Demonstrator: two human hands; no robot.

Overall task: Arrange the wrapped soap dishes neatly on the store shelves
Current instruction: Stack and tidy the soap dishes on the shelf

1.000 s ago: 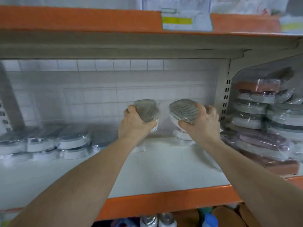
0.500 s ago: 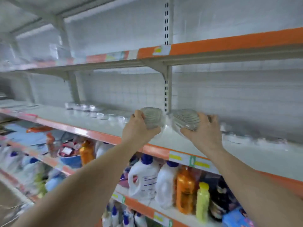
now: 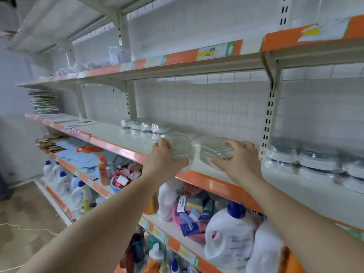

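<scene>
My left hand point(image 3: 164, 161) grips a plastic-wrapped grey soap dish point(image 3: 180, 147) held just above the white shelf point(image 3: 110, 133) with the orange front edge. My right hand point(image 3: 239, 161) grips a second wrapped soap dish point(image 3: 215, 149) beside it, a small gap between the two. Further left on the same shelf stands a short row of wrapped soap dishes point(image 3: 145, 128) against the back. To the right of the upright post sit stacked wrapped white and grey soap dishes point(image 3: 315, 162).
A slotted upright post point(image 3: 268, 115) rises right of my hands. An upper orange-edged shelf point(image 3: 197, 62) hangs overhead. Below are detergent bottles point(image 3: 230, 233), a tub of small packets point(image 3: 191, 213) and an orange bottle point(image 3: 103, 170). The floor point(image 3: 29, 213) lies at left.
My view has swung left along the aisle. Both hands have carried their soap dishes away from the stacked group at the right and now hold them left of the upright post.
</scene>
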